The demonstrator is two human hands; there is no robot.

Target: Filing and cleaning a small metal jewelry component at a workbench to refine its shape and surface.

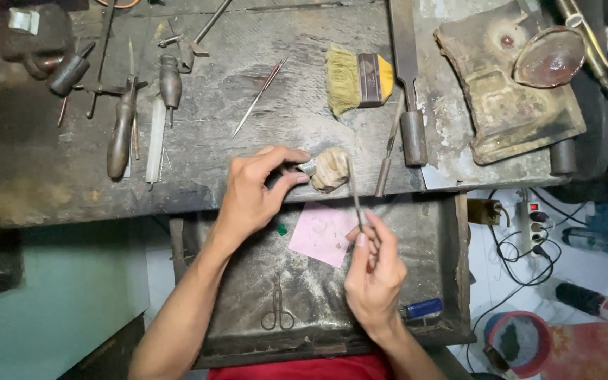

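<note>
An open drawer (431, 281) under the bench (233, 112) is seen to hold a pink paper (318, 236), small scissors (277, 313), a blue lighter (422, 307) and a tiny green piece (281, 229). A small metal piece (308, 167), hard to make out, is pinched by the left hand (255, 193) against a worn wooden peg (331, 169) at the bench edge. A thin file (355, 190) is gripped in the closed right hand (373, 271), its tip raised to the peg.

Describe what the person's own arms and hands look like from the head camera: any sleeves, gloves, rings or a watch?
Both forearms are bare, with no sleeves reaching into view. The left hand and right hand wear no gloves, and no ring, watch or bracelet shows on either. The only clothing visible is a red garment at the bottom edge of the picture.
</note>
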